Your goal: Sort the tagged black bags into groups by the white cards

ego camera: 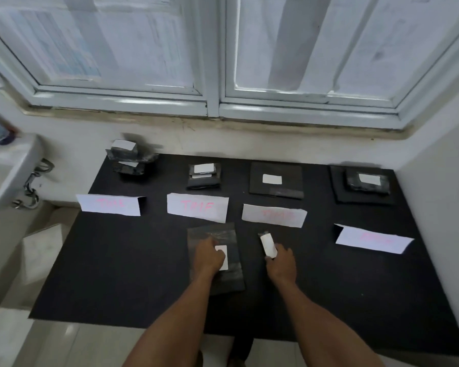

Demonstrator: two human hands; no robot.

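Plainly the right hand [280, 262] has its fingers [276, 249] closed on the near end of a small tagged bag [268, 245]. The bag juts up and away from the fingertips, white tag toward the camera, with only a sliver of black showing at its far tip. That hold looks shallow, so the likeliest slip is the bag twisting loose while it is carried and landing between groups. The left hand [208, 254] lies knuckles-up on a flat black bag [223, 280], fingers bent down onto its upper half just beside its tag [222, 256]; whether they pinch the film or only press on it cannot be told. This glossy bag could skid across the black mat [117, 260] if nudged. Just beyond both hands stand the white cards [198, 207], four in a row, their pink lettering too blurred to read; a misread tag or card would send a bag to the wrong group. Behind them, the far-left pile [130, 158] looks heaped and uneven, and another bag might tip it.
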